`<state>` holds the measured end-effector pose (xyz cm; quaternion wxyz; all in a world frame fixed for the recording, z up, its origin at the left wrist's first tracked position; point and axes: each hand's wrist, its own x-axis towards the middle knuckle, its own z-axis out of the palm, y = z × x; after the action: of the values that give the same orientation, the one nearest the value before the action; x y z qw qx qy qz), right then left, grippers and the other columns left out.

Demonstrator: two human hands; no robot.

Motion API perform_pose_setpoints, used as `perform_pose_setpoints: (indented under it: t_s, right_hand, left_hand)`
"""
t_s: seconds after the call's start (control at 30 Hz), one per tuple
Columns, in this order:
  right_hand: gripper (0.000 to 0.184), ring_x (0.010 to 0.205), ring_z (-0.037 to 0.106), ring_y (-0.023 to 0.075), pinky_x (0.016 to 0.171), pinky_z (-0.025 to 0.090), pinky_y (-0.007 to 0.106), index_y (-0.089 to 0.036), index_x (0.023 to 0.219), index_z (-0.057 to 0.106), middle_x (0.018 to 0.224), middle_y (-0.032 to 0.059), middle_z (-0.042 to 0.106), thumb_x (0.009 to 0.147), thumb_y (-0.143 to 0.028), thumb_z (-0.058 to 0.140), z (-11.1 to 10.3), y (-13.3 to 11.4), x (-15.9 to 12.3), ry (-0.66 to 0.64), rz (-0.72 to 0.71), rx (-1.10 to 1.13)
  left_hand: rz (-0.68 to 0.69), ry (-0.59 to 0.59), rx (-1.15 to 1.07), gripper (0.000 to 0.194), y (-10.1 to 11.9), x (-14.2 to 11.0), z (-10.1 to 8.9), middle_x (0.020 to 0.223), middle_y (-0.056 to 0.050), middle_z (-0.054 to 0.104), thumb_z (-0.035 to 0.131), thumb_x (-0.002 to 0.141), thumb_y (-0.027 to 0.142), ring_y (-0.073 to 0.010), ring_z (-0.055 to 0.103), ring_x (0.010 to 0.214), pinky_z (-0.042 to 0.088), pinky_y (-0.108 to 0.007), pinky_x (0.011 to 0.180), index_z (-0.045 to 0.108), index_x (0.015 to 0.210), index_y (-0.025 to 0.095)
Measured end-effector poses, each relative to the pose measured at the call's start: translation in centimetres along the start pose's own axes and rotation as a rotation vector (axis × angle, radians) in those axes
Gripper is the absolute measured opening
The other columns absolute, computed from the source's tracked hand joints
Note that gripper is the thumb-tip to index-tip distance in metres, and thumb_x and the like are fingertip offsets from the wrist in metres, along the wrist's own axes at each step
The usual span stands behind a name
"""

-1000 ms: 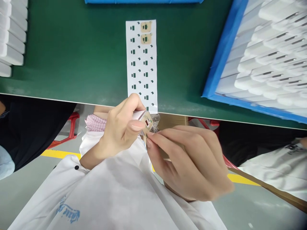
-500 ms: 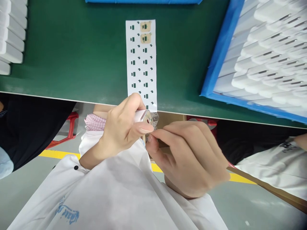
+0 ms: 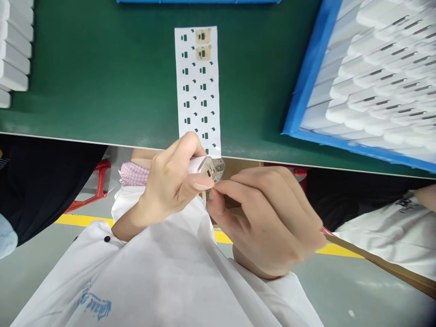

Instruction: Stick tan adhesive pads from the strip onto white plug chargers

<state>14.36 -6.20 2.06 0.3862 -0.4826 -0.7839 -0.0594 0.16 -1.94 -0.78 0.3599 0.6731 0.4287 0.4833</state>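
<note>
My left hand (image 3: pixel 170 181) is closed round a small white plastic part (image 3: pixel 203 164), held just below the green table's front edge. Its end face with small slots points right. My right hand (image 3: pixel 269 218) is pinched, thumb and forefinger pressed against that end face; what lies between the fingertips is too small to name. A white backing strip (image 3: pixel 198 86) with rows of dark cut-outs lies on the table right above the hands, with two tan stickers (image 3: pixel 203 44) left at its far end.
A blue tray (image 3: pixel 306 77) packed with several white plastic parts stands at the right. More white parts (image 3: pixel 13 50) are stacked at the left edge. The green table (image 3: pixel 102 77) lies in front. Other people's clothing shows at the left and the lower right.
My right hand's fingertips have moved slightly up and closer onto the part's end face. The left hand has stayed almost still.
</note>
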Motion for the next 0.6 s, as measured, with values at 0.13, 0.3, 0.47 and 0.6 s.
perform_pose_setpoints:
  t_s: [0.13, 0.3, 0.47, 0.6]
  right_hand:
    - [0.030, 0.062, 0.048, 0.0174, 0.053, 0.042, 0.036, -0.024, 0.080, 0.057, 0.073, 0.0006, 0.060, 0.077, 0.003, 0.070, 0.0, 0.1, -0.1, 0.010, 0.017, 0.005]
    - [0.027, 0.064, 0.054, 0.0159, 0.054, 0.047, 0.033, -0.023, 0.081, 0.060, 0.074, 0.0000, 0.063, 0.080, 0.001, 0.072, -0.5, 0.6, 0.1, -0.059, 0.051, 0.138]
    - [0.025, 0.065, 0.058, 0.0148, 0.056, 0.048, 0.031, -0.023, 0.082, 0.061, 0.074, -0.0003, 0.063, 0.084, 0.000, 0.070, -1.0, 1.0, 0.5, -0.116, 0.088, 0.226]
    - [0.025, 0.065, 0.059, 0.0149, 0.056, 0.048, 0.031, -0.023, 0.082, 0.061, 0.074, 0.0001, 0.063, 0.085, 0.000, 0.070, -1.1, 1.0, 0.8, -0.154, 0.107, 0.263]
  left_hand:
    - [-0.040, -0.027, 0.042, 0.073, 0.3, 0.0, -0.1, 0.071, -0.001, 0.055, 0.014, 0.093, 0.083, -0.0122, 0.048, 0.059, 0.041, -0.029, 0.053, 0.048, 0.078, 0.021]
    - [-0.021, -0.019, -0.012, 0.072, 0.2, -0.1, 0.0, 0.069, 0.000, 0.055, 0.019, 0.092, 0.086, -0.0120, 0.046, 0.055, 0.040, -0.030, 0.050, 0.048, 0.076, 0.022]
    - [-0.044, 0.010, -0.034, 0.073, 0.0, 0.0, 0.1, 0.066, 0.000, 0.055, 0.025, 0.090, 0.088, -0.0123, 0.046, 0.054, 0.041, -0.030, 0.051, 0.050, 0.075, 0.022]
    - [-0.034, 0.032, -0.013, 0.072, 0.2, -0.1, 0.1, 0.065, 0.001, 0.053, 0.027, 0.088, 0.089, -0.0122, 0.046, 0.054, 0.041, -0.029, 0.049, 0.050, 0.074, 0.023]
